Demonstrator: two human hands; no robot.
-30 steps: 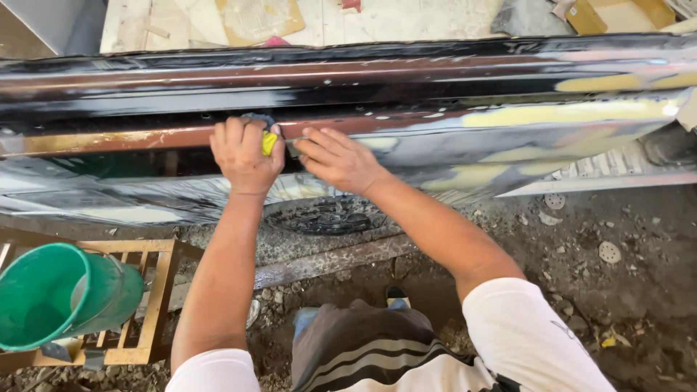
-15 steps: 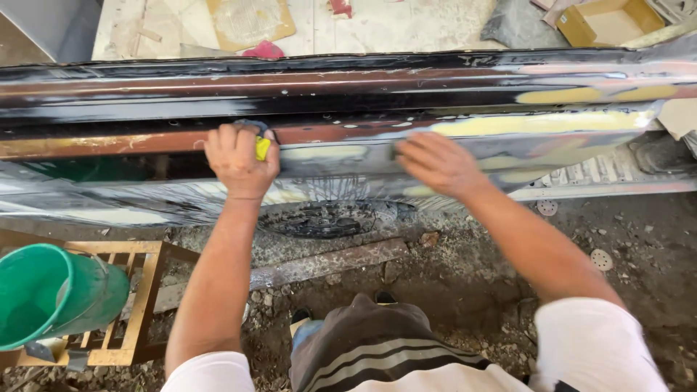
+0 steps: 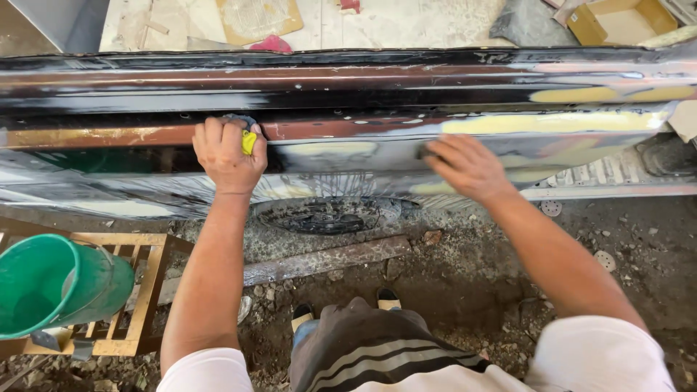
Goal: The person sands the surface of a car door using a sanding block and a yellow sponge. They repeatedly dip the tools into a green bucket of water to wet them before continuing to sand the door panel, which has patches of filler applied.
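My left grip [image 3: 226,156] clamped on yellow pad [image 3: 249,141] against the panel [image 3: 363,156], my right grip [image 3: 468,167] apart, flat on panel, green bucket [image 3: 54,287] below-left of panel

The left hand [image 3: 227,156] presses a yellow sanding pad [image 3: 248,141] against a long glossy car body panel [image 3: 348,109] (patched with pale filler), while the right hand [image 3: 468,168] lies flat on it, fingers spread. A green bucket [image 3: 54,290] rests tilted on a wooden crate [image 3: 141,290] at lower left.
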